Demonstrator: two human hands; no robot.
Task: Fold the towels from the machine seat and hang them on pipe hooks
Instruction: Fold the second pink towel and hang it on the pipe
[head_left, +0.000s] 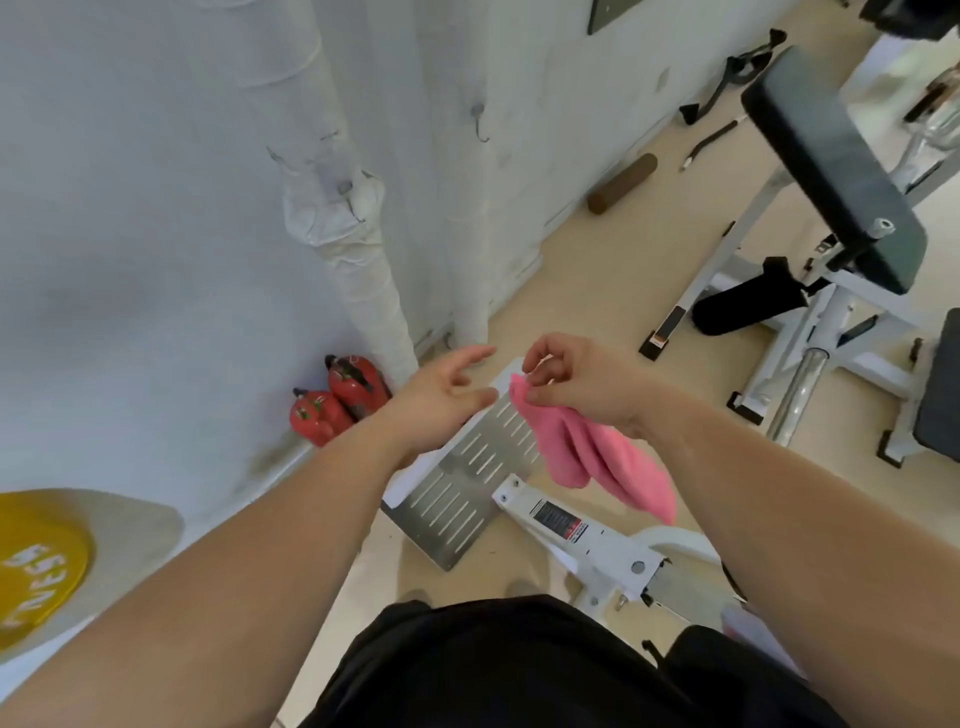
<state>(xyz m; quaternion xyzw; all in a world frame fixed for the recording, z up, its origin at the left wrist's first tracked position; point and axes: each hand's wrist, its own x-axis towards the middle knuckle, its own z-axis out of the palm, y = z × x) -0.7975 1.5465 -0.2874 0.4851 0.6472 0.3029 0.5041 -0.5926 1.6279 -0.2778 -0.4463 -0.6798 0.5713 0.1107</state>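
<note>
Up high, right fingers (535, 387) pinch pink towel (597, 457) corner (left hand (441, 400) open, empty).

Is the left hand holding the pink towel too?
No, the pink towel hangs from the right hand alone, pinched at a corner, while the left hand is open beside it, not touching.

Yellow weight plate (36, 566), lower left: raised pale letters ran along curved face, seen upside down and partly cut off by frame edge; possibly "NESS", too blurred to be sure. White machine frame (587, 540), centre: black-and-red warning sticker (558, 522) with fine print, unreadable. Small orange-and-black label (658, 340) at foot of bench leg, illegible. No other text or numbers legible anywhere.
</note>
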